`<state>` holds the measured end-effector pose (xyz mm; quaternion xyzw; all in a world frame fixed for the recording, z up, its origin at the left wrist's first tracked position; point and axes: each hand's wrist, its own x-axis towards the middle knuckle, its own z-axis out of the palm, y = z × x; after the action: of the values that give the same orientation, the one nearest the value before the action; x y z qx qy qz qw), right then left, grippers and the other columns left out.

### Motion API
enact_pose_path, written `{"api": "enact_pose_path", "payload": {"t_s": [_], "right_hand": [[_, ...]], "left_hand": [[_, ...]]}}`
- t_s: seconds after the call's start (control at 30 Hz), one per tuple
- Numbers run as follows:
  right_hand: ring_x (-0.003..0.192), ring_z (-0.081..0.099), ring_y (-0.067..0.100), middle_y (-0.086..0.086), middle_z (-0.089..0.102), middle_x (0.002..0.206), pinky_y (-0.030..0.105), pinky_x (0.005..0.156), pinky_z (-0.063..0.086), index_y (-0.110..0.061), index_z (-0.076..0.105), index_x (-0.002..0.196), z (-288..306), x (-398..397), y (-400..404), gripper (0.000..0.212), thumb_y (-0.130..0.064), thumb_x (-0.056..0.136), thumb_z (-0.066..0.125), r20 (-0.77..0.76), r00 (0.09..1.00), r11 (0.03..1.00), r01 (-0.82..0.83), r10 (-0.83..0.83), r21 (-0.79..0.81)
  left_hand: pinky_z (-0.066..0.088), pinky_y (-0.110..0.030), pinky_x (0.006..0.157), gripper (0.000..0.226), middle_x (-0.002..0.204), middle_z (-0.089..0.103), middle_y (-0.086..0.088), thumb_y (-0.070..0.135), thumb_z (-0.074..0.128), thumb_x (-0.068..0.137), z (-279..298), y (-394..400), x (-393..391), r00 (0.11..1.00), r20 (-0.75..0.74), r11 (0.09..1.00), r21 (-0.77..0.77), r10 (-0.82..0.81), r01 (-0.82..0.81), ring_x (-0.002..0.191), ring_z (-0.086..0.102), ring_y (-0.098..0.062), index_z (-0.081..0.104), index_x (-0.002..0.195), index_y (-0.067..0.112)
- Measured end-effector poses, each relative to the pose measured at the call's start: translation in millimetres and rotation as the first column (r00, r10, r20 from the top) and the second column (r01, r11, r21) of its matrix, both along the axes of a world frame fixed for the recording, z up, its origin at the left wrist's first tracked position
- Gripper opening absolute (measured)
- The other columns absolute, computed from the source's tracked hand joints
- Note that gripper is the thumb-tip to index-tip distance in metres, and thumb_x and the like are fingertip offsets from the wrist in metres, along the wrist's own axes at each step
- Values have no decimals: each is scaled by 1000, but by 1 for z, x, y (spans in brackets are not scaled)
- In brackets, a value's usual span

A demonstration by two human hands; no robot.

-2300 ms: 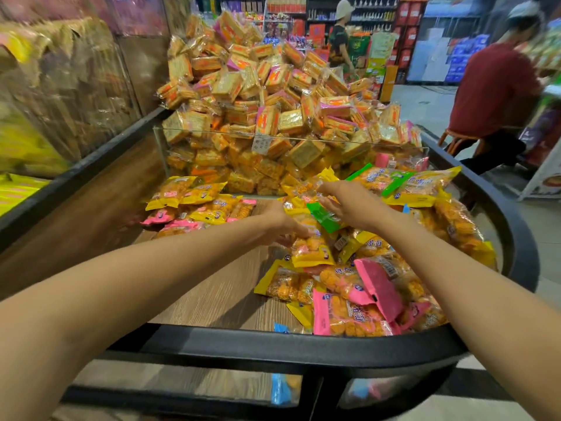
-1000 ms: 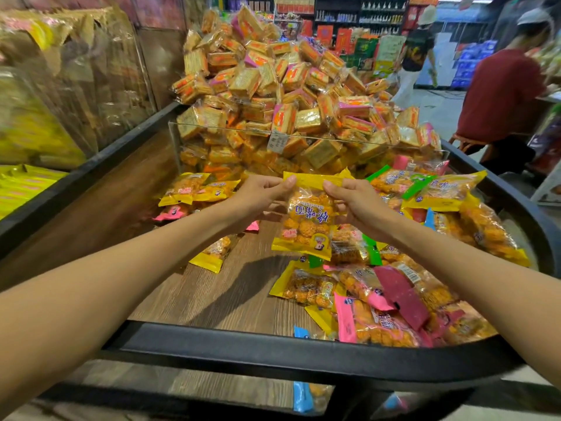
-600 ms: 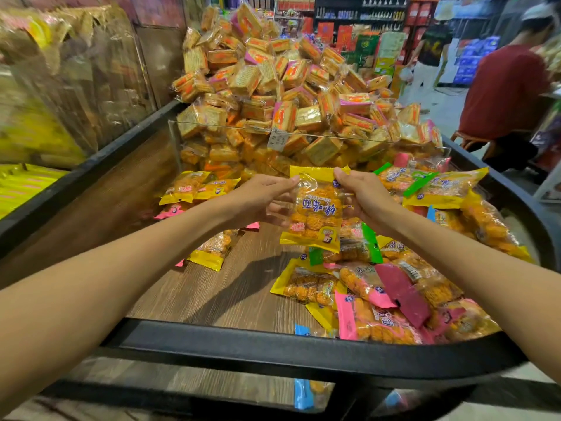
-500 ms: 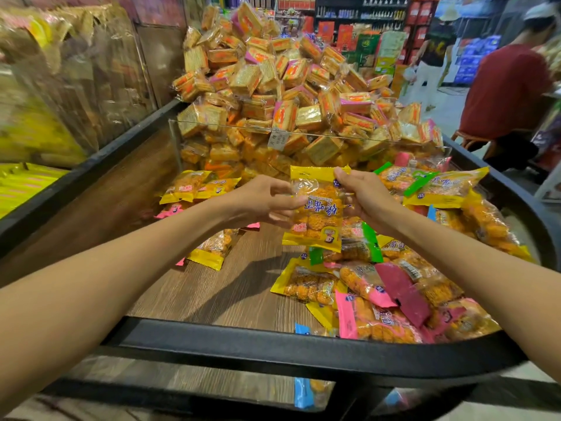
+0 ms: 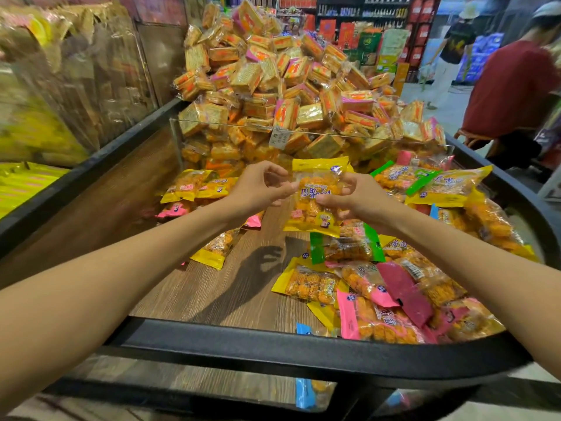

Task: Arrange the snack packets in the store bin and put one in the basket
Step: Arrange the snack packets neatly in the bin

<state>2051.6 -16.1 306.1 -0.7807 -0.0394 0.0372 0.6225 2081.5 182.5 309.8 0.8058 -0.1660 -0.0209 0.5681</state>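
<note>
Fingers: right hand (image 5: 353, 197) pinches the yellow packet (image 5: 315, 196) at its right edge, thumb in front, other fingers behind. Left hand (image 5: 261, 188) at packet's left edge, fingers curled, tips touching or just beside the wrapper; can't tell if it grips.

Packet: upright, yellow top & bottom seals, clear middle w/ orange pieces, held in the air over the bin (image 5: 273, 344), above the wood floor (image 5: 212, 287) of it.

Bin contents, right side: loose heap of same-type packets (image 5: 379, 287), yellow, pink, green, blue ends, overlapping, some against the front rim. Left side: small cluster (image 5: 197, 189) of yellow & pink packets near the divider; one yellow packet (image 5: 217, 250) lying apart toward centre.

Divider: clear panel (image 5: 303, 133) across the bin behind the hands, paper tag on it.

Behind divider: tall pile of cracker packs (image 5: 273, 74), orange/pink labels, heaped well above the panel.

Left: adjoining section w/ clear-wrapped goods (image 5: 60, 74), blurred.

Background: shelving (image 5: 349, 16); person in red top (image 5: 513, 92) at right; another person (image 5: 449, 50) in the aisle beyond.
</note>
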Motion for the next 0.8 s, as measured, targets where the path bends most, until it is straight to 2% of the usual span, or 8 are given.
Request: {"api": "enact_pose_path", "payload": {"t_s": [0.13,0.23,0.33,0.47,0.57,0.63,0.7,0.8], "right_hand": [[70,64,2,0,65,91,17,50,49,-18,59,108,2,-6,8,34,-13,79,75,94,994,997,66,-61,-45],[90,64,10,3,62,104,18,61,54,-25,55,121,1,-6,15,47,-21,79,76,134,990,992,-15,31,-124],[99,64,16,5,61,113,18,66,54,-28,59,121,0,-6,20,39,-20,85,69,153,980,989,-116,129,-93],[87,63,15,1,63,97,20,67,51,-17,59,119,4,-2,12,31,-23,90,64,274,957,991,114,-91,-69],[86,63,13,2,64,107,26,71,55,-10,52,129,6,1,5,47,-36,90,61,71,991,993,114,-115,10],[85,66,13,1,67,106,25,66,54,-12,60,119,6,-1,9,38,-38,92,57,-67,998,997,-1,7,78],[80,67,12,-1,68,97,22,61,52,-16,65,106,5,-3,12,25,-35,94,55,-83,992,989,-81,92,127],[73,66,11,1,67,98,18,54,48,-10,63,114,4,-3,9,31,-33,96,53,-40,996,986,-77,84,146]], "left_hand": [[57,-33,83,37,111,62,-5,40,55,92,-1,-13,-8,990,-108,996,-3,-90,90,91,63,-13,60,114,10],[56,-33,86,49,109,67,-1,50,47,93,-3,-15,-7,967,-217,990,-78,-130,115,94,63,-11,62,120,12],[50,-34,84,43,108,68,-3,44,47,96,-4,-10,-4,971,-221,991,-115,-93,69,99,64,-16,62,120,13],[52,-35,83,23,99,66,-6,27,46,99,-2,-8,-2,950,-294,986,-158,-104,59,94,63,-19,60,106,10],[56,-30,76,20,100,65,-11,21,45,100,4,-9,-6,904,-361,952,-275,-228,131,91,63,-18,58,102,6],[54,-30,79,21,102,62,-15,20,43,100,5,-9,-7,889,-371,938,-311,-269,154,95,61,-21,57,103,4],[53,-29,78,23,92,61,-13,22,43,100,5,-7,-6,889,-363,934,-318,-278,162,87,59,-20,57,105,5],[49,-31,78,30,81,63,-7,31,45,99,6,-4,-5,904,-339,944,-286,-261,165,78,57,-20,58,113,7]]}}
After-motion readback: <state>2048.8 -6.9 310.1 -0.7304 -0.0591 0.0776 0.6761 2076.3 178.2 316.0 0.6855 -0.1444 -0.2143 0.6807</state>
